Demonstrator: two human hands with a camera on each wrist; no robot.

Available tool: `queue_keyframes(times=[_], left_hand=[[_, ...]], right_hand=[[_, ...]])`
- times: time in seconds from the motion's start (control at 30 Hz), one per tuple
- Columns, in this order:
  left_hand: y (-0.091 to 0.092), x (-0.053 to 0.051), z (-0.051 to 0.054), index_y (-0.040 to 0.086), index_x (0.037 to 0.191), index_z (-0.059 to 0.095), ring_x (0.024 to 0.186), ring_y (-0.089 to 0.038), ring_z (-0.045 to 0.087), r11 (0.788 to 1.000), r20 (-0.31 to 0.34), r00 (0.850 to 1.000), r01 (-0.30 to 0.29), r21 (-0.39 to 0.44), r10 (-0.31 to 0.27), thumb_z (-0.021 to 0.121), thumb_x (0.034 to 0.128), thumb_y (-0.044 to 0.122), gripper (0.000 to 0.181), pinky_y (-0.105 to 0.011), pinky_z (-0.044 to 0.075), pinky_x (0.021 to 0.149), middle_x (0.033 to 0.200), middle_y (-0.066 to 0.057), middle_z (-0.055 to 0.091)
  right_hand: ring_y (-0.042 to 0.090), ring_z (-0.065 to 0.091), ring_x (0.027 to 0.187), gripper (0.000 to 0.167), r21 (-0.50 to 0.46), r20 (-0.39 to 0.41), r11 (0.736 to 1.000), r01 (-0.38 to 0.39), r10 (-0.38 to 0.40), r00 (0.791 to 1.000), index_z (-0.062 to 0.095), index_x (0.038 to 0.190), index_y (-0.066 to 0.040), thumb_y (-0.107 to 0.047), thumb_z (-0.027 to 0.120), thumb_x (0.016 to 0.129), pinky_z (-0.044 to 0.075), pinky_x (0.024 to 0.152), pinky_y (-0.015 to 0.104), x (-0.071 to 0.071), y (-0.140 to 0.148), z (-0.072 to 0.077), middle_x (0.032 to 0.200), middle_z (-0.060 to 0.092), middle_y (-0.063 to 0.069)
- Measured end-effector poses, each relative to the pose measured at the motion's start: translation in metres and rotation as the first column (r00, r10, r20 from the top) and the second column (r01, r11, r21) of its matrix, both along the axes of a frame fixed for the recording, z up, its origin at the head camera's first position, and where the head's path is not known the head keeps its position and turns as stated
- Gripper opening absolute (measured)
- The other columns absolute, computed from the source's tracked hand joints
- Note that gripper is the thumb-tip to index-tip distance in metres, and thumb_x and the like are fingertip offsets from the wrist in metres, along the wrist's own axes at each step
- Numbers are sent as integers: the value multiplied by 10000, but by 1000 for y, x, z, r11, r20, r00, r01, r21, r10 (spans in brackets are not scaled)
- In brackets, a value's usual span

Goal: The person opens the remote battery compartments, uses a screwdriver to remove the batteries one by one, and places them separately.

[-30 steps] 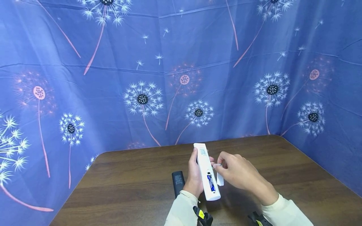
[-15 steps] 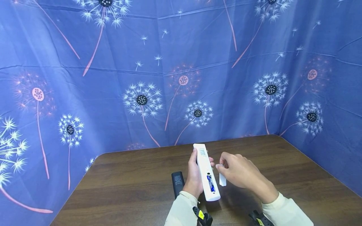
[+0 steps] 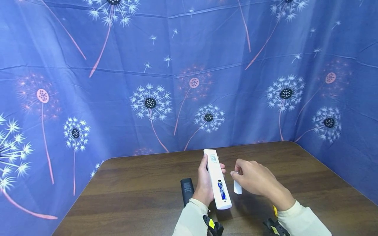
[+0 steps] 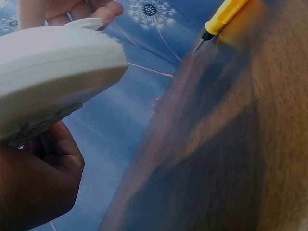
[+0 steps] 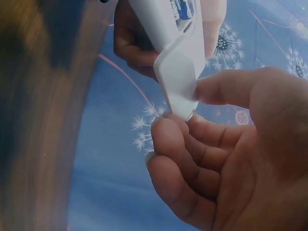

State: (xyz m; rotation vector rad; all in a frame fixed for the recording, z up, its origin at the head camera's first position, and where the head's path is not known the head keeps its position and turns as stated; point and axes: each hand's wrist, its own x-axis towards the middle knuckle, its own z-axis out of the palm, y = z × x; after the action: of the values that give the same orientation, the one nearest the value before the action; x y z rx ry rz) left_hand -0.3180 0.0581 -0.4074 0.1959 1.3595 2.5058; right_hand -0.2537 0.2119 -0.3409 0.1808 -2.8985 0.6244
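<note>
In the head view my left hand (image 3: pixel 204 183) holds a white remote control (image 3: pixel 213 168) with its back turned up. Its battery compartment is uncovered, and blue batteries (image 3: pixel 222 190) lie in it. Just right of the remote, my right hand (image 3: pixel 255 178) pinches a small white battery cover (image 3: pixel 237 187), clear of the remote. The right wrist view shows the cover (image 5: pixel 178 79) between thumb and fingertips, overlapping the remote behind it. Close up in the left wrist view, the white remote (image 4: pixel 53 62) hides part of the hands.
A black oblong object (image 3: pixel 187 190) with pale print lies on the brown table (image 3: pixel 133 186), left of my left hand. A yellow-handled screwdriver (image 4: pixel 224 19) shows in the left wrist view. Behind the table hangs a blue dandelion-print cloth (image 3: pixel 245 98).
My right hand has moved a little to the right with the battery cover, widening the gap to the remote. My left hand keeps holding the remote in nearly the same place.
</note>
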Motion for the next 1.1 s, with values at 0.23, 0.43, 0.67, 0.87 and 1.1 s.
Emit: queue_keyframes(times=[0.23,0.43,0.67,0.87,1.1], left_hand=[[0,0,-1,83,1379,466,864,-189,644,1000,1,1000,3,-8,-3,364,975,687,733,-325,466,806,1001,-87,654],[1,0,-1,64,1373,474,836,-190,641,1000,-11,1000,-12,-5,12,372,982,666,725,-317,465,780,1022,-129,655],[4,3,-3,70,1399,438,832,-170,650,1000,-9,1000,22,-15,-23,387,961,693,763,-339,477,826,998,-100,658],[5,3,-4,76,1393,448,830,-175,650,1000,0,1000,17,-21,-17,402,943,716,784,-346,477,829,990,-98,657],[5,1,-5,68,1383,459,816,-169,647,1000,-13,1000,10,-17,-11,393,961,692,756,-344,474,829,1003,-116,654]], right_hand=[[148,483,547,149,11,15,1000,10,-10,1000,626,904,-118,-256,682,912,358,471,327,-3,3,-5,650,535,-25],[140,477,537,134,7,9,1000,14,-14,1000,630,882,-116,-235,687,907,348,465,318,-5,4,-8,637,533,-26],[141,468,524,135,-16,69,1000,26,-25,997,622,878,-102,-217,682,912,323,455,295,-9,8,-13,633,526,-5],[157,509,533,154,-7,163,1000,20,-19,986,612,851,-97,-201,701,920,375,462,301,-11,15,-19,651,543,20],[169,588,486,144,11,289,1000,0,-4,957,624,919,-42,-169,691,935,468,439,305,-13,21,-26,671,570,53]])
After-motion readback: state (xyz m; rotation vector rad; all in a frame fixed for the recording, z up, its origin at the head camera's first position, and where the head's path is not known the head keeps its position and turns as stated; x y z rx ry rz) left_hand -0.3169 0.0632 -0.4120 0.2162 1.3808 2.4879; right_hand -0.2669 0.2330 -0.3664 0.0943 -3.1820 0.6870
